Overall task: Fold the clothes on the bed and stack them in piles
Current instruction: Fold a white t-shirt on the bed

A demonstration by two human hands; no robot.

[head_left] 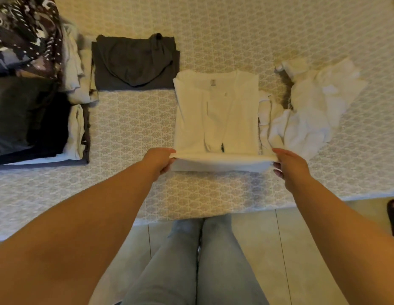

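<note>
We look down from head height at a bed [213, 29] covered in a pale patterned spread. At the centre of the frame lies a white shirt [217, 113], its sides already folded inward into a narrow panel, collar toward the top of the frame. Our left hand [161, 160] and right hand [289, 167] each pinch a corner of its near hem, lifted just off the bed. We judge the step in hand is the lengthwise fold: next, both hands should carry the hem evenly up to the collar. A folded grey garment [134, 62] sits upper left of centre, stacked piles [37, 119] at the left edge, and crumpled white clothes [312, 106] wait at right.
</note>
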